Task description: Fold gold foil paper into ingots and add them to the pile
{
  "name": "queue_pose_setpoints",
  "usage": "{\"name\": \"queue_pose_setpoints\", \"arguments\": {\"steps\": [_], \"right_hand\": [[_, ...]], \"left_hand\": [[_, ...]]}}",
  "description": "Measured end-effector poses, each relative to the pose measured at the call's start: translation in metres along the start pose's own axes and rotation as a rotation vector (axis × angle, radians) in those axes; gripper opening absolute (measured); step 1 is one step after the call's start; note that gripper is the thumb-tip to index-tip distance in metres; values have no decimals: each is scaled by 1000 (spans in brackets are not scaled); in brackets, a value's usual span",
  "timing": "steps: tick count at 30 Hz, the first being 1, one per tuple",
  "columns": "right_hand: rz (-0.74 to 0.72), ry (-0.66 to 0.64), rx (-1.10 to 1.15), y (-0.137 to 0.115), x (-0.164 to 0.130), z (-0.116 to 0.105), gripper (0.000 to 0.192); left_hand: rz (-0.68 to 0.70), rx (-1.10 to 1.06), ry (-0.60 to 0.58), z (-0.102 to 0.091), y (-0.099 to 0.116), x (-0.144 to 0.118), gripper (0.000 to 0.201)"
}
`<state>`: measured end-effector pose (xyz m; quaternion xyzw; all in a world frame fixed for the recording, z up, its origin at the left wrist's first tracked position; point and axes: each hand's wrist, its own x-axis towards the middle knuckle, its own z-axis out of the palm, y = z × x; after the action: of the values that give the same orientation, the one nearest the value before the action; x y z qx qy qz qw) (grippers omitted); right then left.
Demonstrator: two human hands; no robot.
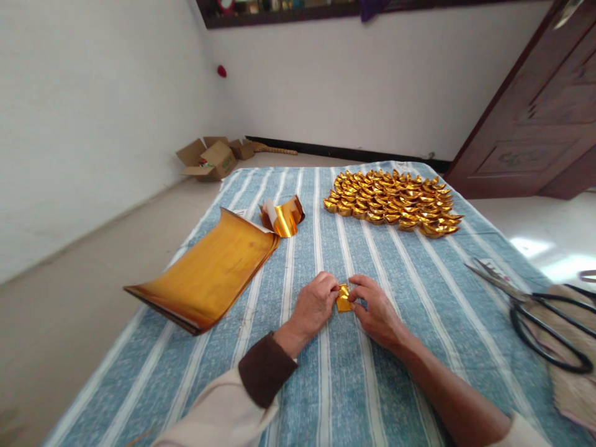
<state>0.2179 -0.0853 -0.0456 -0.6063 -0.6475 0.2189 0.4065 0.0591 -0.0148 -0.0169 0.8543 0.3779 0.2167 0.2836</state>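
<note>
My left hand [313, 308] and my right hand [378, 312] meet over the middle of the table, both pinching a small folded piece of gold foil paper [343, 299] that rests on the blue striped cloth [344, 372]. To the left lies a stack of gold foil sheets [209, 273], its edges curling up. A curled loose gold sheet [283, 217] sits just beyond the stack. At the far side of the table, several finished gold paper ingots [393, 202] lie packed together in rows.
Large black scissors [535, 304] lie at the right edge of the table, partly on a woven mat [575, 379]. Open cardboard boxes [212, 158] stand on the floor by the far wall. A dark wooden door [535, 118] is at the right.
</note>
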Motion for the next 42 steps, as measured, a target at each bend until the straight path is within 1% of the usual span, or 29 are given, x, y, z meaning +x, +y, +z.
{"name": "queue_pose_setpoints", "arguments": {"steps": [3,5,8,10,14,19,21,24,27,30,33,35,37,40,42], "right_hand": [[-8,-8,16,-1,0,-2,17],[-8,-13,9,-4,1,-1,14],[-11,9,-78,-8,1,4,6],[-16,31,-142,-9,0,9,10],[-30,37,-172,-9,0,14,11],[-29,44,-173,-9,0,13,13],[-25,50,-170,-9,-1,13,13],[-24,57,-163,-9,-1,14,14],[-52,58,-160,-9,0,14,13],[-90,75,-141,-8,-1,15,9],[-73,100,-80,-9,-3,13,10],[-50,79,-2,-13,-1,8,10],[-54,33,96,-19,4,2,8],[-91,-59,219,-31,21,-7,4],[-71,-132,255,-38,34,-9,5]], "left_hand": [[-7,-3,8,0,1,0,14],[-14,-8,13,0,1,0,14],[-25,-22,21,-1,3,1,14],[-34,-35,24,-3,3,3,15],[-59,-63,15,-10,-1,10,13],[-133,-57,15,-22,-10,22,10],[-144,-62,-32,-25,-10,27,12],[-149,-96,-139,-27,-8,34,15],[-175,-162,-236,-27,-5,39,13],[-245,-256,-296,-28,-5,40,11],[-328,-376,-325,-33,-4,34,8],[-373,-464,-316,-39,-3,27,10],[-408,-550,-278,-46,-2,19,15],[-449,-678,-191,-55,1,7,24],[-466,-755,-124,-57,1,1,29]]}}
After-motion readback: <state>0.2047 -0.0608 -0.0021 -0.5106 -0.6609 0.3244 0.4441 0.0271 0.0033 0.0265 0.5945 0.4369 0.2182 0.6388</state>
